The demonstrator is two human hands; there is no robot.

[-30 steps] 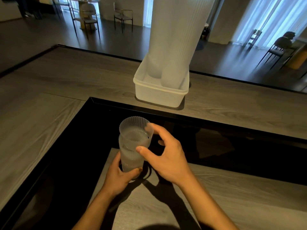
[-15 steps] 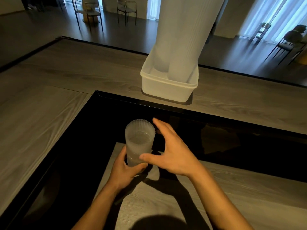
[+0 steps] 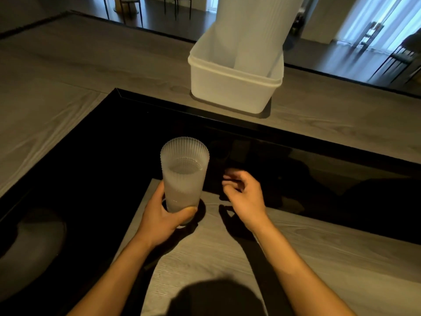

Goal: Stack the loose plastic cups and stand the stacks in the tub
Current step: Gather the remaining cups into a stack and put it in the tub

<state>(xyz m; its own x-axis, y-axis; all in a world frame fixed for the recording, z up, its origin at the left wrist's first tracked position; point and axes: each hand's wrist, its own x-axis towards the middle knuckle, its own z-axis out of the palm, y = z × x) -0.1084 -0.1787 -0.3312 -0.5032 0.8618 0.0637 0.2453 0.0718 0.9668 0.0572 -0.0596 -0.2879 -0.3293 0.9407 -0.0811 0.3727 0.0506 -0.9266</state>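
Observation:
A short stack of frosted ribbed plastic cups stands upright at the near table's far left corner. My left hand grips its base, thumb across the front. My right hand hovers just right of the stack, apart from it, fingers loosely curled and holding nothing. Farther back, a white rectangular tub sits on the grey wooden counter. Tall stacks of cups stand in it and run out of the top of the frame.
A wide black recessed gap lies between the near wooden surface and the L-shaped counter. Chairs and curtained windows stand in the dim room beyond.
The top cup has been pushed fully down into the stack. My right hand let go of it and drew back to the right. My left hand keeps its hold on the base.

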